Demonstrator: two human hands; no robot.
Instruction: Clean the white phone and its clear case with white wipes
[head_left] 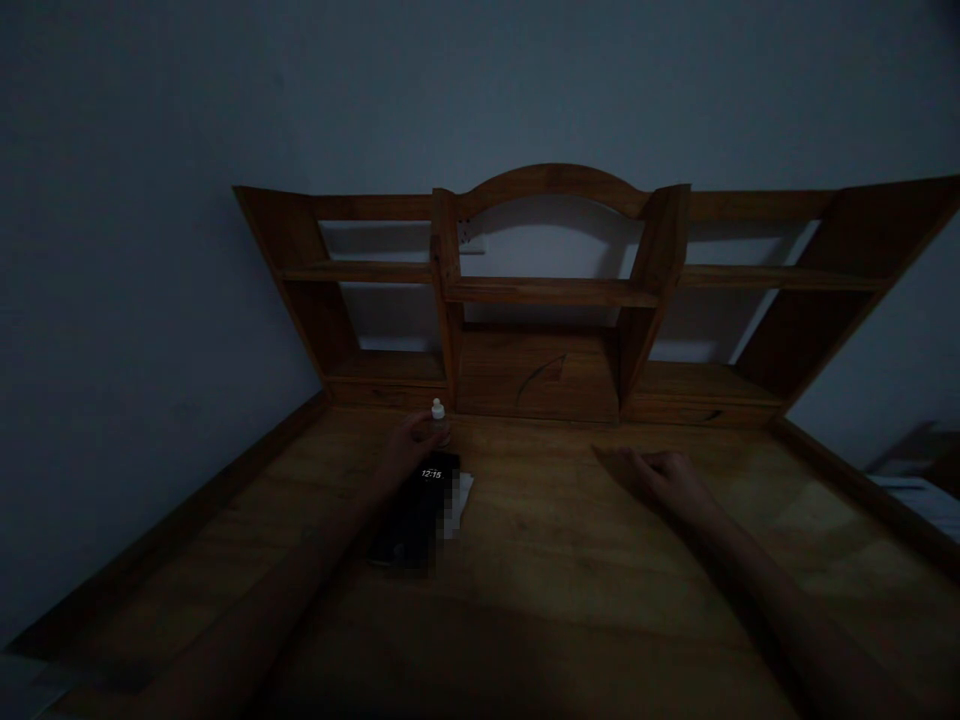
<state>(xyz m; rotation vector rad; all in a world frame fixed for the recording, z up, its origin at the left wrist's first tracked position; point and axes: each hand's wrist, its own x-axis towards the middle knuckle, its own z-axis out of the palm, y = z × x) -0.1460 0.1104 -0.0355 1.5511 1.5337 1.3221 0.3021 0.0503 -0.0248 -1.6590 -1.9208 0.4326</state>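
Grip: and it's left hand (409,447) pinching the small bottle (441,424)!
Bottle: upright, white-capped, just past the far end of the phone (412,518).
Right hand (671,482): curled, well right of the phone; whether it's holding anything, can't tell.

the desk (555,540) is flat brown wood with stripy lines in it. at the back of it stands a wooden shelf (553,291) with a round top in the middle. on the left part of the desk lies a black phone (409,515) that shows 12:15. a flat white thing (466,489) pokes out at its right side. a little bottle (439,412) with a white cap is upright just past the phone's top end.
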